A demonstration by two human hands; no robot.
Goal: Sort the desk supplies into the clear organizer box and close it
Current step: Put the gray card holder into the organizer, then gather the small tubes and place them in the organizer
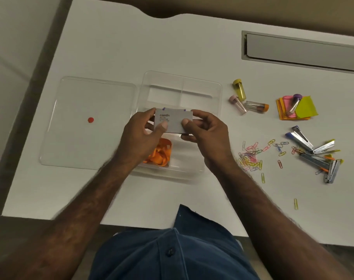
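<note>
Here, the white tabletop (192, 49) is seen to carry everything, with a recessed grey cable hatch (301, 52) at its far right and much bare surface toward the far edge; the clear organizer box (216, 91) is set at the middle, and its lid (87, 122) is laid flat just to its left, presumably so that the compartments are kept open for loading; room for swinging the lid back over appears unobstructed. Inside the box, orange supplies (160, 152) are already lodged in the near-left compartment, while the far compartments look unfilled. A small grey Camlin box (173, 121) is held above the organizer, between both hands; it is pinched at its left end by the left hand (139, 138), thumb on top, and at its right end by the right hand (208, 136), fingers curled beneath, likely so it can be squared up before being lowered into a compartment. Well apart to the right, staplers (313, 152), sticky notes (295, 110), small vials (244, 100) and scattered paper clips (252, 156) are left unsorted; the task is judged to be at an early stage, and one clip (296, 204) lying near the tabletop's front edge could be knocked off.
</note>
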